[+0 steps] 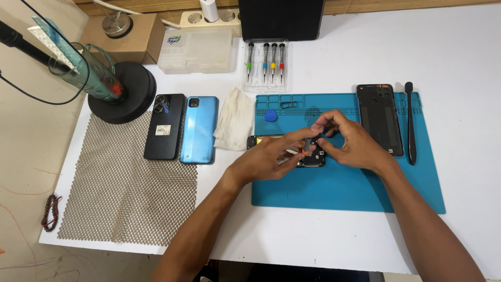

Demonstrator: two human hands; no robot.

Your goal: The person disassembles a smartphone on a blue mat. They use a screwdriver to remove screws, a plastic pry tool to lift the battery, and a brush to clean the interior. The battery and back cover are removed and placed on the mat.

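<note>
Both hands meet at centre frame over the blue mat (344, 188). The left hand (271, 156) comes in from the lower left, fingers curled, thumb and forefinger pinching a thin tool whose orange tip shows just below the fingertips; the tool's shaft is mostly hidden. The right hand (349, 143) comes in from the lower right, fingers bent and closed on a small dark part at the upper edge of the opened phone (312, 159). What that part is cannot be told. The opened phone lies flat on the mat's left half, directly under both hands, its left end reaching the mat's left edge, with a yellow patch showing there.

On the mat, upper left of the hands, lies a blue pick (270, 116). At the mat's upper right lies a black back cover (380, 119), camera cut-outs up. Just right of it, a black brush (410, 122) lies lengthwise, partly on the mat's edge.

Left of the mat on the white table (459, 57): a crumpled white cloth (235, 120), then a blue phone (199, 129) and a black phone (165, 126), side by side, backs up. Both rest at the upper right edge of a beige mesh mat (125, 183).

At top centre, a clear case (265, 65) holds four screwdrivers with coloured collars. A round black stand (125, 93) sits at upper left.
</note>
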